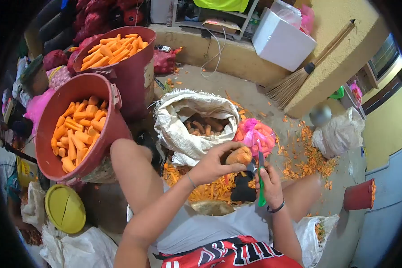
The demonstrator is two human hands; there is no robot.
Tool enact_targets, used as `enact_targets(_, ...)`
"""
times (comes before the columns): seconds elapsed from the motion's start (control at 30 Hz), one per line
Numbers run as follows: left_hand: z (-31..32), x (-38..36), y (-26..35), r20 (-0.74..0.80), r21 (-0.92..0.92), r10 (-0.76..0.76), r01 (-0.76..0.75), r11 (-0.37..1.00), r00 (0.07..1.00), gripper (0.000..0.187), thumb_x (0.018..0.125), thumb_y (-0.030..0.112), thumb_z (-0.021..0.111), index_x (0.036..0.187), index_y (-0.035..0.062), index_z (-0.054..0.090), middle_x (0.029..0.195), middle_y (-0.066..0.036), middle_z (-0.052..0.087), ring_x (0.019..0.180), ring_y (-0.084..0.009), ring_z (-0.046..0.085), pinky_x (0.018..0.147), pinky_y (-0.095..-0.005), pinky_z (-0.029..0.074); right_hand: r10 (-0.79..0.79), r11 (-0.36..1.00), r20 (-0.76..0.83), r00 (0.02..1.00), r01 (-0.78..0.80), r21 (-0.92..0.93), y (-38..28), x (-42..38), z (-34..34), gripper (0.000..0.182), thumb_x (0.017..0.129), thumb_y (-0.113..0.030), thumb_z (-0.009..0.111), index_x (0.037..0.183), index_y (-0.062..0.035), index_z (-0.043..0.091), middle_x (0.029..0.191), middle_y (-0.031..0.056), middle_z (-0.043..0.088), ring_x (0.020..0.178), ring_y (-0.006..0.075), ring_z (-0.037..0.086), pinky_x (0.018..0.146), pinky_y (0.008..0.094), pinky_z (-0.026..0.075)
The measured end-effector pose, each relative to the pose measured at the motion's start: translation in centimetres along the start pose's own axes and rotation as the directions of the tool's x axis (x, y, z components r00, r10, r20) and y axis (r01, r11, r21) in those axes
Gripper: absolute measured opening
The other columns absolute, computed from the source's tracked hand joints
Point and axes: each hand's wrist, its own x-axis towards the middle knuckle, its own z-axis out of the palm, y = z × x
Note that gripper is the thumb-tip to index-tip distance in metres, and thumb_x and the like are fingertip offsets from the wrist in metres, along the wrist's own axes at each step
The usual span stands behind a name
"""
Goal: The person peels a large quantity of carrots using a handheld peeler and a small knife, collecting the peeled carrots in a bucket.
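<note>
My left hand (pixel 213 164) is wrapped round a thick carrot (pixel 240 156) above the spread of peelings between my knees. Just to its right, my right hand (pixel 272 184) grips a green-handled knife (pixel 261 181), its narrow blade pointing up and away beside the carrot's end. Behind my left hand, a white woven sack (pixel 174 134) stands with its mouth rolled down, and dull unpeeled carrots (pixel 205 127) lie inside. A pink plastic bag (pixel 257 136) of orange pieces rests against the sack's right side. Orange peelings (pixel 205 192) cover the ground below my hands.
Two red tubs, a nearer one (pixel 43 129) and a farther one (pixel 147 76), hold peeled carrots at the left. A yellow-green lid (pixel 64 208) lies nearby. Scattered peelings (pixel 310 154), a broom (pixel 295 82), a white box (pixel 281 40) and a small red bucket (pixel 358 196) are at the right.
</note>
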Motion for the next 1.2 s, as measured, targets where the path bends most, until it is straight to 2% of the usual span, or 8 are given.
enact_targets(0.23, 1.5, 1.4, 0.0, 0.177, 0.190, -0.012, -0.022, 0.982, 0.984, 0.059, 0.080, 0.013, 0.081, 0.132, 0.0016, 0.055, 0.123, -0.006, 0.059, 0.114, -0.0139, 0.056, 0.101, -0.0300, 0.045, -0.060, 0.985, -0.050, 0.997, 0.067, 0.157, 1.0, -1.9, -0.1, 0.038, 0.098, -0.032, 0.061, 0.118, -0.0022, 0.051, 0.074, -0.0004, 0.052, 0.059, 0.0080, 0.050, 0.053, 0.0222, 0.042)
enact_targets(0.33, 2.0, 1.2, 1.3, 0.251, 0.281, -0.006, -0.067, 0.957, 0.968, 0.060, 0.078, 0.014, 0.082, 0.131, 0.0014, 0.056, 0.124, -0.008, 0.059, 0.117, -0.0166, 0.055, 0.102, -0.0321, 0.044, -0.231, 0.962, -0.036, 0.972, 0.222, -0.158, -0.2, -2.2, -0.6, 0.050, 0.088, -0.039, 0.073, 0.114, -0.0004, 0.054, 0.072, 0.0003, 0.053, 0.060, 0.0107, 0.053, 0.055, 0.0265, 0.044)
enact_targets(0.37, 1.9, 1.0, 1.8, 0.262, 0.329, -0.004, -0.086, 0.941, 0.965, 0.061, 0.077, 0.015, 0.082, 0.130, 0.0012, 0.057, 0.125, -0.009, 0.059, 0.118, -0.0181, 0.055, 0.103, -0.0331, 0.043, -0.232, 0.939, -0.046, 0.972, 0.211, -0.273, -1.2, -2.3, -0.6, 0.061, 0.078, -0.044, 0.081, 0.110, 0.0013, 0.055, 0.069, 0.0041, 0.056, 0.061, 0.0166, 0.058, 0.059, 0.0321, 0.047)
enact_targets(0.5, 0.8, -0.1, 0.9, 0.288, 0.448, -0.003, -0.133, 0.884, 0.958, 0.059, 0.075, 0.017, 0.082, 0.127, 0.0009, 0.060, 0.128, -0.013, 0.059, 0.121, -0.0262, 0.055, 0.105, -0.0370, 0.041, -0.223, 0.794, 0.125, 0.967, 0.254, -0.553, -2.2, -1.2, -0.1, 0.076, 0.067, -0.058, 0.083, 0.108, 0.0003, 0.056, 0.072, 0.0139, 0.061, 0.065, 0.0325, 0.063, 0.063, 0.0411, 0.049)
enact_targets(0.77, -1.8, -1.1, -1.4, 0.186, 0.509, 0.014, -0.108, 0.854, 0.983, 0.058, 0.074, 0.014, 0.081, 0.126, -0.0006, 0.059, 0.121, -0.013, 0.060, 0.112, -0.0253, 0.058, 0.098, -0.0354, 0.045, -0.186, 0.777, 0.374, 0.909, 0.369, -0.510, -0.6, 4.0, 1.6, 0.080, 0.065, -0.065, 0.081, 0.102, 0.0024, 0.059, 0.071, 0.0172, 0.060, 0.070, 0.0380, 0.065, 0.064, 0.0424, 0.049)
enact_targets(0.9, -2.9, -1.0, -1.8, 0.117, 0.516, -0.108, 0.033, 0.856, 0.987, 0.058, 0.073, 0.012, 0.079, 0.125, -0.0030, 0.058, 0.120, -0.015, 0.059, 0.109, -0.0256, 0.058, 0.095, -0.0358, 0.047, -0.146, 0.817, 0.449, 0.882, 0.363, -0.448, 1.2, 6.7, 2.6, 0.072, 0.069, -0.061, 0.080, 0.099, 0.0013, 0.059, 0.068, 0.0165, 0.057, 0.068, 0.0376, 0.063, 0.063, 0.0438, 0.049)
enact_targets(1.03, -3.3, -0.3, -3.1, 0.064, 0.558, -0.116, 0.061, 0.827, 0.991, 0.057, 0.072, 0.011, 0.079, 0.123, -0.0042, 0.059, 0.117, -0.017, 0.061, 0.110, -0.0283, 0.059, 0.096, -0.0372, 0.047, -0.276, 0.832, 0.391, 0.878, 0.422, -0.360, 4.4, 7.6, 3.3, 0.055, 0.077, -0.051, 0.077, 0.089, -0.0009, 0.059, 0.066, 0.0174, 0.057, 0.063, 0.0384, 0.061, 0.058, 0.0451, 0.047)
enact_targets(1.2, -3.3, 1.5, -4.6, 0.065, 0.571, -0.190, 0.119, 0.812, 0.980, 0.057, 0.071, 0.010, 0.078, 0.123, -0.0039, 0.059, 0.117, -0.018, 0.062, 0.109, -0.0284, 0.060, 0.098, -0.0373, 0.047, -0.238, 0.853, 0.293, 0.926, 0.343, -0.393, 7.2, 7.1, 3.3, 0.047, 0.082, -0.046, 0.073, 0.078, -0.0016, 0.059, 0.061, 0.0185, 0.056, 0.060, 0.0396, 0.061, 0.054, 0.0459, 0.046)
